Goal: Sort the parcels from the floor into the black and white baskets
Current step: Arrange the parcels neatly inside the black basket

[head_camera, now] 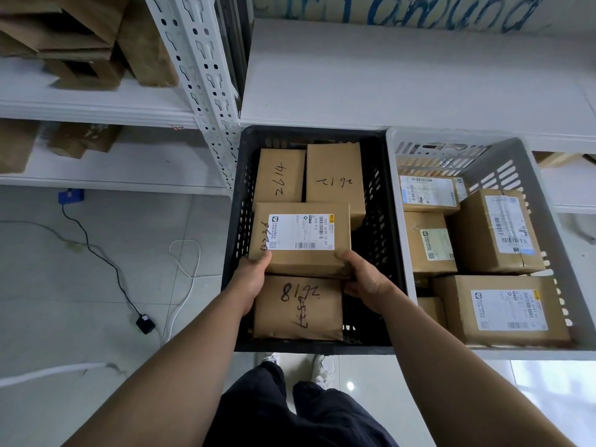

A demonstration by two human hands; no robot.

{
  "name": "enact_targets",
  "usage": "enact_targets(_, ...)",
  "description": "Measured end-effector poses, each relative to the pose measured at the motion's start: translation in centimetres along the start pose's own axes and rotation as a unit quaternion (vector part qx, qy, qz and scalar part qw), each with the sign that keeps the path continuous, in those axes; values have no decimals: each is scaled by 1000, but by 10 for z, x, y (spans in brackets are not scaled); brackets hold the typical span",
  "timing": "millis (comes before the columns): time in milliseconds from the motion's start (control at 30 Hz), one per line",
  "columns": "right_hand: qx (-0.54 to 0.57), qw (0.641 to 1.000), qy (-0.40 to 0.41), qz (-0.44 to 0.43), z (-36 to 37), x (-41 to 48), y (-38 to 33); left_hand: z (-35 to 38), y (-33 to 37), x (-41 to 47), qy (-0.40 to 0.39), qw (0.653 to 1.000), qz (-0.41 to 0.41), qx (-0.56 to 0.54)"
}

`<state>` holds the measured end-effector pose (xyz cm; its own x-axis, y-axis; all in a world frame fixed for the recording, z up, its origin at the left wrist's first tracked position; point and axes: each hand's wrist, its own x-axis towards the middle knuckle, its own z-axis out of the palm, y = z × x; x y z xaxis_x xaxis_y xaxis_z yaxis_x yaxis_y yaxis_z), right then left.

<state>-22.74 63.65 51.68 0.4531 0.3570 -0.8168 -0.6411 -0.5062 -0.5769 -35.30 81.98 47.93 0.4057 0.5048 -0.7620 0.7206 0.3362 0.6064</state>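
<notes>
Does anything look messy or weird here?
Yes. A loose black cable and white cable sprawl across the floor left of the black basket, easy to trip on. That basket's front parcel has handwriting scribbled out. The held labelled parcel looks fine.

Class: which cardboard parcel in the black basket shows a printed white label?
The brown cardboard parcel held by the left hand and right hand; the other three bear only handwritten numbers.

1. Hidden under the box (300, 253): fingers of left hand (252, 279) and right hand (367, 282).
2. Too small to read: label (301, 232) print.
3. Cut off at right edge: white basket (503, 162).
4. Cropped at top left: shelf cartons (64, 37).
</notes>
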Motion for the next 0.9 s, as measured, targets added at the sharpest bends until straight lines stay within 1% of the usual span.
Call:
enact_targets(100,-25,1000,12,3,-1,9,1,-3,-1,7,0,1000,-3,25)
enact_targets(200,-34,998,48,21,1,16,5,-3,0,12,-20,999,-16,48)
enact_targets(300,-54,995,76,26,4,24,6,2,-1,20,-7,996,-19,89)
enact_targets(400,-83,991,102,28,3,35,-2,7,7,26,2,997,-16,76)
enact_targets(500,-99,989,105,20,0,50,-10,8,14,36,32,995,-3,91)
enact_targets(567,-108,989,98,20,2,56,-12,7,13,42,35,994,-7,105)
enact_targets(767,-114,985,120,38,-1,76,-5,14,8,55,20,992,-26,120)
enact_targets(900,-90,989,110,49,-4,83,-1,12,6,61,0,992,-45,115)
